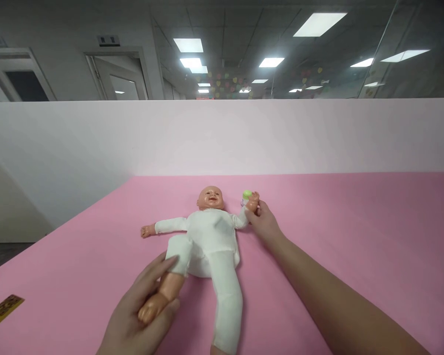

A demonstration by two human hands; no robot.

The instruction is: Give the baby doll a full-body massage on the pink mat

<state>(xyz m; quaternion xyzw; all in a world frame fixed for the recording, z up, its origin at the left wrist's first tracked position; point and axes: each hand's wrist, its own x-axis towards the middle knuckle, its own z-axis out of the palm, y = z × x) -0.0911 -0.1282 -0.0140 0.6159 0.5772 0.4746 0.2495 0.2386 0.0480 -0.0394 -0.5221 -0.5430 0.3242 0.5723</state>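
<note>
Pink padded table with doll, small bottle, yellow card.

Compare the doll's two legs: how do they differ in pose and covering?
The leg held by the left hand is bent at the knee, its white trouser pushed up so the shin and bare foot show. The other leg lies straight toward the camera, covered in white down its length. Only the bent leg is gripped; the right hand holds the doll's wrist instead. Both legs belong to the doll lying face up on the pink mat.
</note>
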